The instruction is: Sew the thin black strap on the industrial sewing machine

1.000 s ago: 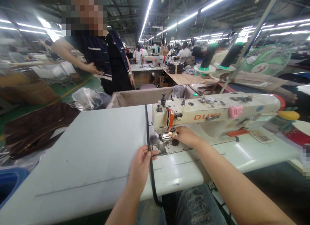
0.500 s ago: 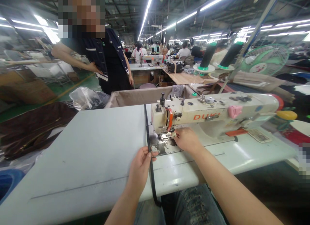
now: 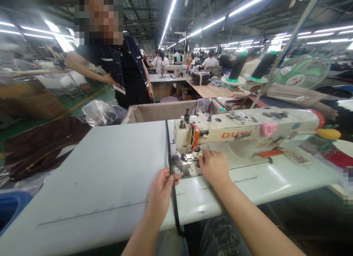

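A thin black strap [image 3: 171, 175], running from the bench's [image 3: 104, 167] far edge over its near edge, is being pinched by the left hand [image 3: 161, 191]. The right hand [image 3: 213, 166] is being held, fingers curled, at the sewing machine's [image 3: 242, 129] presser foot; whether anything is being gripped cannot be told. The strap is probably light and limp, best pinched close to the foot.

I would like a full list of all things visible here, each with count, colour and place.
cream industrial sewing machine: one, cream, table right
narrow black fabric strap: one, black, running across table to its front edge
pale grey work table: one, grey, centre
dark thread cones: two, black, behind machine
green desk fan: one, green, far right
brown fabric pile: one, brown, left
standing person: one, dark clothes, behind table
left hand: grip on strap
right hand: at the presser foot
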The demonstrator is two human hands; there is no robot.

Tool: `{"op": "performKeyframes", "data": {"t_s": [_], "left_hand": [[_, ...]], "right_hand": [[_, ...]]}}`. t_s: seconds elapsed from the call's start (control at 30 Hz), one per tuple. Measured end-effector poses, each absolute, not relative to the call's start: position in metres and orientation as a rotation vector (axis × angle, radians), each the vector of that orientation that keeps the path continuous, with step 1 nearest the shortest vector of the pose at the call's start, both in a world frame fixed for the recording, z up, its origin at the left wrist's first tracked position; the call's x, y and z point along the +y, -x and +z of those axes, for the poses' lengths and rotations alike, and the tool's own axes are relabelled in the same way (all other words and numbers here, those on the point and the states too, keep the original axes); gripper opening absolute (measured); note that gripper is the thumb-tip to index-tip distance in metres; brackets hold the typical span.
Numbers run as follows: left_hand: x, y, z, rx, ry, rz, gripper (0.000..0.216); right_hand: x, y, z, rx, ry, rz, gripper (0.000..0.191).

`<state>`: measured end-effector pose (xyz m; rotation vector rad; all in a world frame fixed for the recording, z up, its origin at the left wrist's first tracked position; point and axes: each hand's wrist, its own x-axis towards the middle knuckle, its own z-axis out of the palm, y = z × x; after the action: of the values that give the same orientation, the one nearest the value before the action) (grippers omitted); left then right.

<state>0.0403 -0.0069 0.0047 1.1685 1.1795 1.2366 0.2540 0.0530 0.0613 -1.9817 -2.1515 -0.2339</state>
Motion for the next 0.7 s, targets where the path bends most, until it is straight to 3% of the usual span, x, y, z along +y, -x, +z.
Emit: {"op": "performKeyframes", "data": {"t_s": [0.5,0.7], "left_hand": [[-0.009,-0.043,0.016,1.110,-1.032,1.260,0.054],[-0.008,-0.041,0.021,1.030,-0.928,1.300,0.054]], "right_hand": [[0.055,-0.252,0.072,-2.157,1.998,-0.150,0.031],[0.046,-0.259,0.075,-2.143,1.977,0.048,0.028]]}}
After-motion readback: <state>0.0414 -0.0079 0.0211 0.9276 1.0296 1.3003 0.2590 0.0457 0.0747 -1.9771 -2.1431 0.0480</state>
